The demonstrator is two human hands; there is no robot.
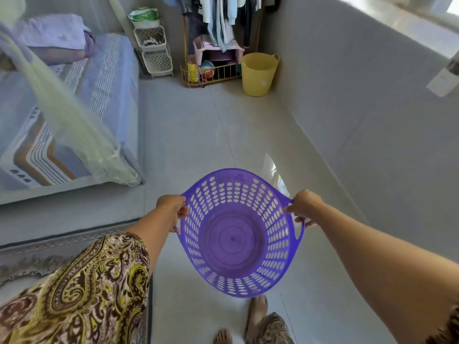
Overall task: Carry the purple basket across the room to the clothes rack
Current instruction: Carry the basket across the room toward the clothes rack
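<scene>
A round purple basket (pixel 233 276) with perforated walls hangs in front of me above the pale tiled floor, with nothing inside it. My left hand (pixel 172 207) grips its left rim handle. On the opposite rim handle my right hand (pixel 304 207) is closed. The clothes rack (pixel 223 23) stands at the far end of the room, hung with several garments, its yellow wire base shelf (pixel 211 76) holding small items.
A bed (pixel 74 115) with a striped cover and a mosquito net (pixel 69 115) fills the left side. A white tiered trolley (pixel 155 48) stands beside the rack, and a yellow tub (pixel 258 74) sits against the grey wall (pixel 360 95) on the right. A patterned rug (pixel 37 256) lies lower left.
</scene>
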